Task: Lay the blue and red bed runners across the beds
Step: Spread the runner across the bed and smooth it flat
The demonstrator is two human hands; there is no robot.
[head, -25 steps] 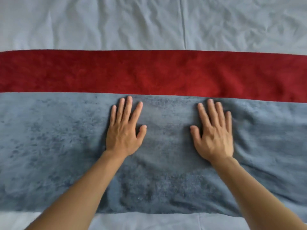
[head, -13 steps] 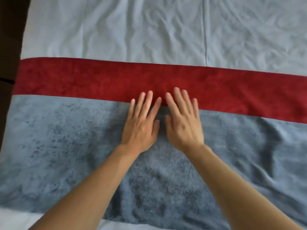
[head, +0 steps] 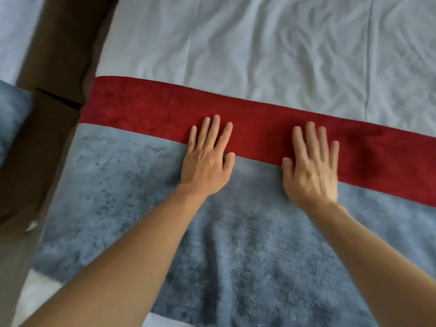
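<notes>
White sheet [head: 271, 48] is covering the bed in front of me, creased all over, with brown floor [head: 47, 114] showing off its left edge and a bit of another bed's blue cloth [head: 11, 119] lying past that. Across the sheet the red runner [head: 153, 114] is stretching from the left edge off to the right of view, and the blue runner [head: 118, 197] is lying right against its near side, the two meeting along one straight seam line.

I am pressing both palms down over that line. My left hand [head: 206, 161] is lying flat with fingers straight and slightly spread, fingertips on the red, palm on the blue. My right hand [head: 311, 168] is doing the same a little way off, fingers straight, grasping nothing. Neither hand is pinching cloth.

I am judging this as the smoothing step, with both runners already in place on this bed. To do it well, I am thinking of keeping the palms flat and the pressure light, sweeping outward toward each side so the folds in the blue runner near my forearms are pushed off the edges and not bunched up. I am also wanting to avoid dragging the red strip out of line with the blue, since plush cloth shifts easily under a sliding hand.
</notes>
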